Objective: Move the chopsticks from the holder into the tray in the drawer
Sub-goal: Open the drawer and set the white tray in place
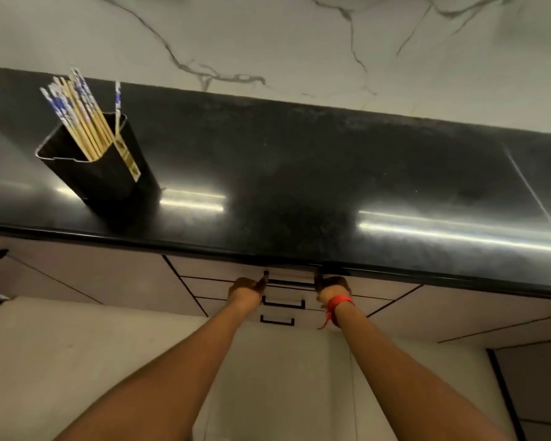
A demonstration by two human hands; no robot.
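A black square holder (104, 173) stands on the left of the black countertop (299, 186). Several chopsticks (77, 116), wooden with blue-and-white tops, lean in it. Below the counter's front edge is the top drawer (217, 270) of a stack of drawers, with a black bar handle (290, 282). My left hand (247, 289) grips the handle's left end and my right hand (333, 288) grips its right end. The drawer's inside and any tray are hidden.
Two more drawers with black handles (283, 303) sit under the top one. Cabinet doors flank the stack on both sides. A marble wall (268, 36) rises behind the counter. A red thread (334, 307) is tied round my right wrist.
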